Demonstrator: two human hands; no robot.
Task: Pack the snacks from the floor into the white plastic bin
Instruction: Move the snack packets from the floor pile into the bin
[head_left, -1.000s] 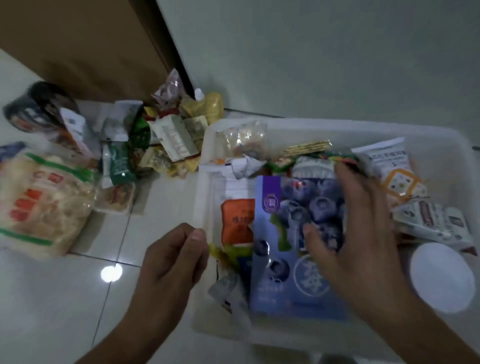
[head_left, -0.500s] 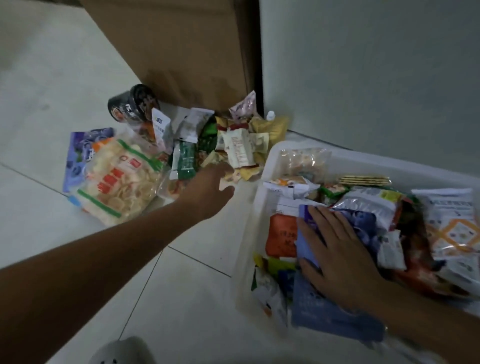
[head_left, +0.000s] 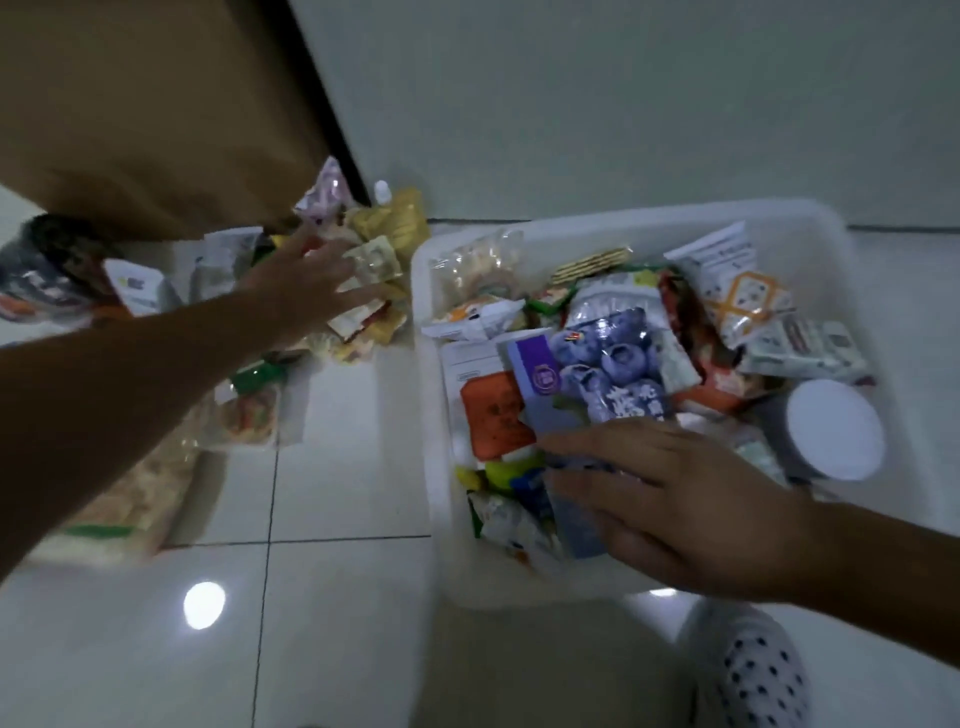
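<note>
The white plastic bin (head_left: 435, 499) stands on the tiled floor at the right, filled with several snack packs. On top lies a blue-purple blueberry pack (head_left: 587, 374), beside an orange pack (head_left: 493, 410). My right hand (head_left: 670, 499) lies flat on the lower part of the blueberry pack, fingers straight. A pile of snacks (head_left: 374, 260) sits on the floor left of the bin, by the wall corner. My left hand (head_left: 311, 280) is stretched out over this pile with spread fingers touching the small packs.
A brown door or panel (head_left: 156, 114) rises behind the pile. A big bag of pale crisps (head_left: 130, 499) lies at the left under my forearm, a dark can (head_left: 47, 265) at the far left. A white-lidded jar (head_left: 831, 431) stands in the bin. My dotted knee (head_left: 753, 675) is bottom right.
My left hand has reached further out, from mid-floor onto the snack pile. My right hand has slid down the blueberry pack toward the bin's near side. The camera has swung.
</note>
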